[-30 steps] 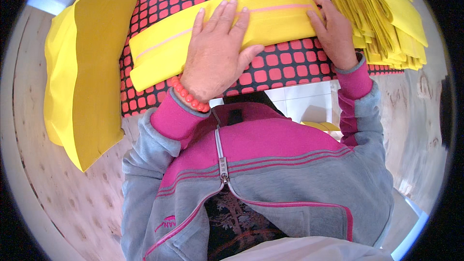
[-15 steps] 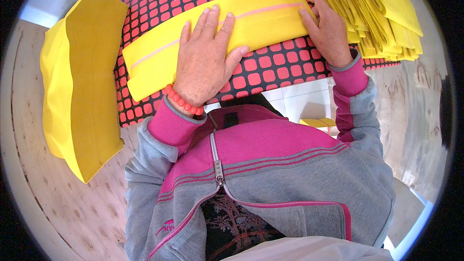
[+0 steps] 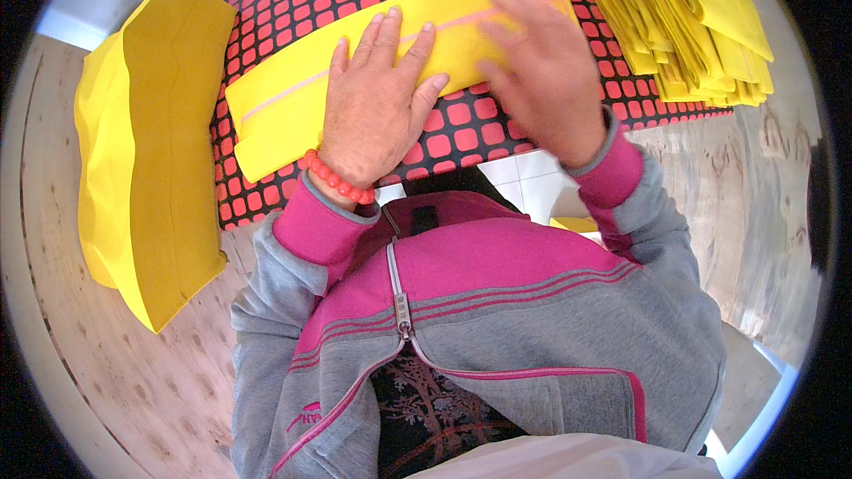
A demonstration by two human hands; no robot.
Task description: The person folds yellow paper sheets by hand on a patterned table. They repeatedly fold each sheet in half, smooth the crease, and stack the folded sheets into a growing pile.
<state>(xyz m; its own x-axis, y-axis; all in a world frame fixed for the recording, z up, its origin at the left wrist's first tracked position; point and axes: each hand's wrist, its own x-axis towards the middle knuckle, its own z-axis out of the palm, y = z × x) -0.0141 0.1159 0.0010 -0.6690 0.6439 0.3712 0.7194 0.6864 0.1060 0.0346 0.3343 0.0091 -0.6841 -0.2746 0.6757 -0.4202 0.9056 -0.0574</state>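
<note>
From my end I see the left hand [image 3: 377, 111] spread flat, fingers together and extended, pressing palm-down on the long folded yellow fabric strip with a pale pink stripe along its length [image 3: 284, 111]; the right hand [image 3: 546, 71] sits over the strip's right half, fingers loosely open and blurred, so I cannot tell whether it presses the cloth or only hovers above it; neither hand grips anything. The strip lies slantwise across the red mat patterned with black-edged squares [image 3: 461, 129], which covers the near edge of the pale wooden table [image 3: 737, 195]; its left end hangs close to the mat's lower left side, its right end runs up toward the heap at the far right.

I judge the strip light, soft and limp; thin non-woven or cloth material that creases readily and would slide easily on the mat; not fragile, but it would sag if lifted from the middle; I would take it at an end or along the folded long edge, pinching both layers together.

To the left stands a thick stack of folded yellow fabric pieces [image 3: 151, 160]; at the upper right lies a loose pile of narrower folded yellow pieces [image 3: 701, 27]; an orange beaded bracelet [image 3: 337, 179] circles the left wrist.
</note>
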